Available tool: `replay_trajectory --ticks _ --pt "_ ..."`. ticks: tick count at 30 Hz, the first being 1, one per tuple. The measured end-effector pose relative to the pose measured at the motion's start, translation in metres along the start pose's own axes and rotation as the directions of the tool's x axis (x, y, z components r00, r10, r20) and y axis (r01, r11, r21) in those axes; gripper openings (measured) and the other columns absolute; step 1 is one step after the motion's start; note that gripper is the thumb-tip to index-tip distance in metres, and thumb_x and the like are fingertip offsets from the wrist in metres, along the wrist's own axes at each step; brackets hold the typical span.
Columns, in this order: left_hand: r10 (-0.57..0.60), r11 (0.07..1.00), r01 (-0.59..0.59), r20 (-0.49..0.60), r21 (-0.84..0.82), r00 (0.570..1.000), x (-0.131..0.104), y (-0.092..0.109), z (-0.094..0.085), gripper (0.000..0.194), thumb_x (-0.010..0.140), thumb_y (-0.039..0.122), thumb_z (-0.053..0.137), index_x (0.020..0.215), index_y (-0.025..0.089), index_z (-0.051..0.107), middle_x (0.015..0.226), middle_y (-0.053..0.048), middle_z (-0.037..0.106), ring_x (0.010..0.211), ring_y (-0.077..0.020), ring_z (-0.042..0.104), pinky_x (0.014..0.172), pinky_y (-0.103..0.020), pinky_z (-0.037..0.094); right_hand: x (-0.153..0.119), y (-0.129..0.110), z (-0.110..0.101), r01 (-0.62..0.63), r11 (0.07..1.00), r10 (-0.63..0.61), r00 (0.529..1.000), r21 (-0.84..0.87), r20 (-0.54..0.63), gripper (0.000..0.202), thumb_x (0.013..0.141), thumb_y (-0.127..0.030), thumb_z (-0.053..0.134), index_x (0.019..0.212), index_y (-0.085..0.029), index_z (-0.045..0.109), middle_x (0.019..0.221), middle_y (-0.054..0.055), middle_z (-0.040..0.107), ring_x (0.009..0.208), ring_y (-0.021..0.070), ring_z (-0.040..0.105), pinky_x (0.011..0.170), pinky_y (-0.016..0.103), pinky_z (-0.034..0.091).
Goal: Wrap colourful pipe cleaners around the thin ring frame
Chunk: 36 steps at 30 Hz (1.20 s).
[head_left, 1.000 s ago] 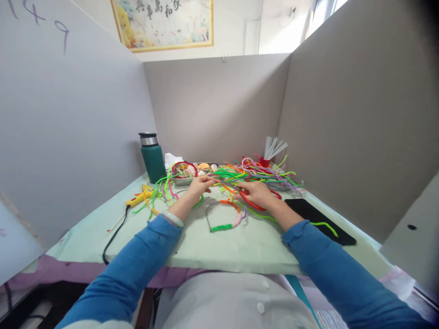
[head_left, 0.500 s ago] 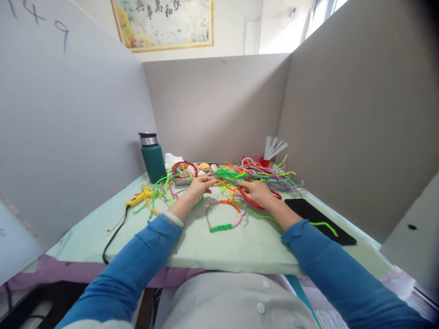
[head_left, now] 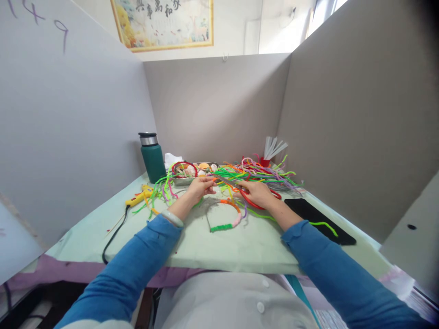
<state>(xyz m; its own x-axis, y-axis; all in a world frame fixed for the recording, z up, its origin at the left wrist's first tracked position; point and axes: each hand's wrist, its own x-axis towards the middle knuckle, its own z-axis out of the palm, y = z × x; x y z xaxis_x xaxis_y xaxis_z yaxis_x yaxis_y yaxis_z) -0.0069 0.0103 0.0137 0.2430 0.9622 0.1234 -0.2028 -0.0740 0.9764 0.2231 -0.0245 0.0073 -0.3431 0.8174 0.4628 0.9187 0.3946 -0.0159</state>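
Observation:
My left hand (head_left: 202, 188) pinches a short orange pipe cleaner (head_left: 214, 179) near the middle of the table. My right hand (head_left: 255, 192) is closed round red-handled scissors (head_left: 252, 200), whose blades point left towards the orange piece. Between and below my hands lies a headband (head_left: 222, 226), partly wrapped in green, pink and orange, with a bare stretch on its left. A purple strand (head_left: 244, 209) stands beside its right side. Behind my hands spreads a heap of coloured pipe cleaners (head_left: 264, 173).
A green bottle (head_left: 152, 160) stands back left, near a yellow glue gun (head_left: 137, 196) with a black cord. A metal tray (head_left: 183, 182) of small decorations sits at the back. A red cup (head_left: 265, 162) holds white sticks. On the right lies a black flat object (head_left: 318, 219).
The orange strand that stretched between my hands now shows only as a short end at my left fingertips. The scissor blades reach closer to my left hand, whose lower fingers have spread slightly.

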Motion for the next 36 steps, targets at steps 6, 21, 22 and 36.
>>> replay_trajectory --ticks 6,21,22,36 --pt "-0.036 0.999 0.036 0.022 0.009 0.999 -0.003 0.0028 -0.0004 0.012 0.071 0.015 0.064 0.08 0.008 0.058 0.071 -0.006 0.062 0.045 -0.0043 0.048 0.05 -0.021 0.05 0.0 0.0001 -0.0004 0.008 0.998 -0.009 1.0 -0.07 -0.018 0.045 0.08 -0.057 0.039 0.107 -0.027 0.058 0.089 0.004 0.067 0.08 0.0196 0.059 0.059 0.025 0.032" --pt "0.014 0.999 -0.009 0.095 -0.051 0.995 -0.0009 -0.001 -0.0056 0.016 0.071 0.019 0.064 0.078 0.014 0.051 0.059 0.004 0.052 0.038 -0.0027 0.039 0.046 -0.021 0.046 -0.0008 -0.0031 -0.0043 0.049 0.994 -0.053 0.998 -0.095 -0.032 0.052 0.078 -0.064 0.037 0.109 -0.028 0.056 0.096 0.004 0.066 0.082 0.0196 0.058 0.06 0.026 0.031" --pt "0.014 0.998 -0.009 0.096 -0.058 0.995 -0.0013 -0.0005 -0.0052 0.016 0.071 0.018 0.063 0.079 0.015 0.05 0.059 0.004 0.052 0.038 -0.0027 0.039 0.045 -0.021 0.046 -0.0009 -0.0032 -0.0041 0.047 0.995 -0.05 0.998 -0.087 -0.027 0.051 0.078 -0.064 0.036 0.108 -0.028 0.057 0.093 0.003 0.066 0.08 0.0193 0.058 0.059 0.025 0.03" --pt "0.003 0.999 0.0 0.08 -0.038 0.997 0.0007 -0.0033 -0.007 0.017 0.069 0.02 0.065 0.078 0.015 0.051 0.06 0.003 0.054 0.039 -0.0027 0.039 0.046 -0.021 0.045 -0.0005 -0.006 -0.0041 0.024 0.989 -0.029 0.999 -0.149 -0.034 0.05 0.078 -0.064 0.036 0.099 -0.025 0.061 0.083 0.005 0.067 0.075 0.0197 0.059 0.057 0.026 0.027"
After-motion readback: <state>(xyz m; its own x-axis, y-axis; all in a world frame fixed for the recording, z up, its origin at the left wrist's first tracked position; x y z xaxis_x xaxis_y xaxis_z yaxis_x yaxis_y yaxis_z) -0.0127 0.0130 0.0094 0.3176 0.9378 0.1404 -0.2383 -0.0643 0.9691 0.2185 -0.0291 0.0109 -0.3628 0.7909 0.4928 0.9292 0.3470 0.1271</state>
